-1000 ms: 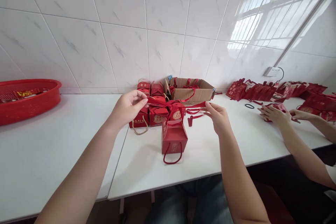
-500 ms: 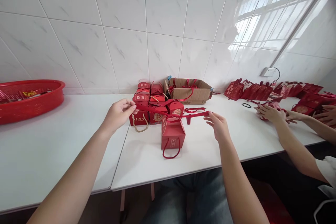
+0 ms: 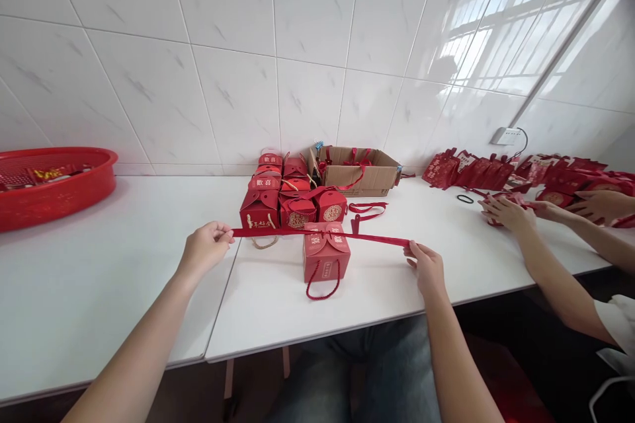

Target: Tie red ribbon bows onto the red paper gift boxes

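A small red gift box (image 3: 326, 258) with a rope handle stands on the white table in front of me. A red ribbon (image 3: 278, 232) is pulled straight across the box's top, where its flaps meet. My left hand (image 3: 206, 248) pinches one ribbon end to the left of the box. The other end is held between the fingertips of my right hand (image 3: 425, 266), out to the right. Behind the box sit several similar red boxes (image 3: 260, 206), some with gold cord handles. A loose red ribbon (image 3: 370, 210) lies just right of them.
A cardboard box (image 3: 357, 178) with red ribbons stands against the tiled wall. At far left is a red plastic basket (image 3: 59, 195) with packets. Other people's hands (image 3: 510, 213) handle red boxes at right, near flat red bags (image 3: 476, 172) and a black ring (image 3: 465, 199).
My hands have moved farther apart and lower, drawing the ribbon taut. The box's top flaps have been drawn shut beneath it.
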Demonstrator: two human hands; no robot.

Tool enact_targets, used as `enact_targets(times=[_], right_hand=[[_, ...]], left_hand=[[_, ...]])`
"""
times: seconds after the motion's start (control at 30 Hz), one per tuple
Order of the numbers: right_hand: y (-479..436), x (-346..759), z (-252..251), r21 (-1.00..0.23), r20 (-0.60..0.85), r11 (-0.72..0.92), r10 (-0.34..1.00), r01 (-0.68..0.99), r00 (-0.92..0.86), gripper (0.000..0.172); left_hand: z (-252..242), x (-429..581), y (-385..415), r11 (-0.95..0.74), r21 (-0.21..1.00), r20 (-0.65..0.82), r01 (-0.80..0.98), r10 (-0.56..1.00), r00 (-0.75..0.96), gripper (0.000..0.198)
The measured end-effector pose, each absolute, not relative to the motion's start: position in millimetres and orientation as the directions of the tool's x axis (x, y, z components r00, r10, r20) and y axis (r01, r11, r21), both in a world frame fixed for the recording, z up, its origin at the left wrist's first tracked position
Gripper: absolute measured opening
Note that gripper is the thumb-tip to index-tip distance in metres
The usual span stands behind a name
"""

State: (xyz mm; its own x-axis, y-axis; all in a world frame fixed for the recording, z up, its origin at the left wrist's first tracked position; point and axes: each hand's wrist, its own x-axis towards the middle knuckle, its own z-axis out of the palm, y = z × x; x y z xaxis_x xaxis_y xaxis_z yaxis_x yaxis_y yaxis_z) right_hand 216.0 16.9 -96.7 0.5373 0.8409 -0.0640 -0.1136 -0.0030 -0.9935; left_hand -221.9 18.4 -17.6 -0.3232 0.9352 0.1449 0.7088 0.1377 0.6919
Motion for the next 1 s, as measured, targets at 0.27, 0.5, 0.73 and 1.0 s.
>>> enact_targets(times=[0.27,0.5,0.73,1.0], right_hand=[[18,220,-99,-0.988,-0.083,0.003,0.834,-0.155,0.546,0.037],[12,224,-97,-0.998,-0.049,-0.026,0.842,-0.051,0.537,0.040],[7,231,-52,-0.843,0.168,-0.112,0.874,0.526,0.455,0.054],[30,126,4,-0.702,0.379,0.518,0.853,0.489,-0.359,0.055]], left_hand=[[-22,-225,26,0.166,0.671,0.137,0.723,0.930,-0.340,0.013],[-26,-224,28,0.139,0.666,0.147,0.733,0.939,-0.311,0.013],[-2,-198,13,-0.120,0.554,0.426,0.824,0.891,-0.157,0.014],[2,-98,30,-0.412,0.756,0.349,0.510,0.911,0.219,0.013]])
